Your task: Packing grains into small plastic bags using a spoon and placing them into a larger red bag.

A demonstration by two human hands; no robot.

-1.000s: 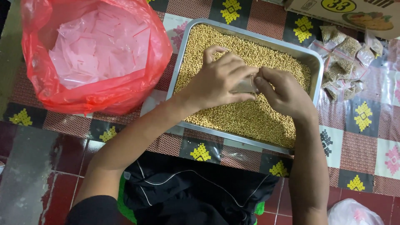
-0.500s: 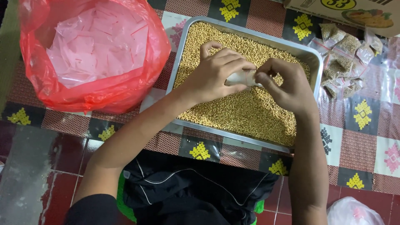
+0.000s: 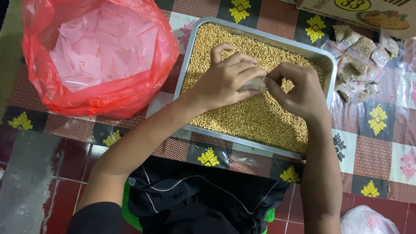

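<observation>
Head view, looking straight down. Both hands meet over the centre of a metal tray (image 3: 190, 69), which lies in the upper middle of the frame and is filled with small tan grains (image 3: 255, 117). Left hand (image 3: 225, 80) and right hand (image 3: 299, 89) are together, fingers closed on a small packet (image 3: 255, 83) pinched between them just above the grain surface. The packet is mostly hidden by the fingers; its contents cannot be told.

Upper left of the frame: a red plastic bag (image 3: 99, 97), mouth open, holding many clear small bags (image 3: 102, 47). It stands just beside the tray's left wall.

Upper right: a heap of filled packets (image 3: 357, 65), clear with grain inside, lying just beside the tray's right wall. Above them, at the top edge, a cardboard box (image 3: 359, 13), partly cut off by the frame.

Everything rests on a patterned mat (image 3: 377, 143) of red, black and white squares with yellow motifs. Red floor tiles (image 3: 65, 164) show at lower left. A white plastic bag (image 3: 368, 221) sits at the bottom right corner.
</observation>
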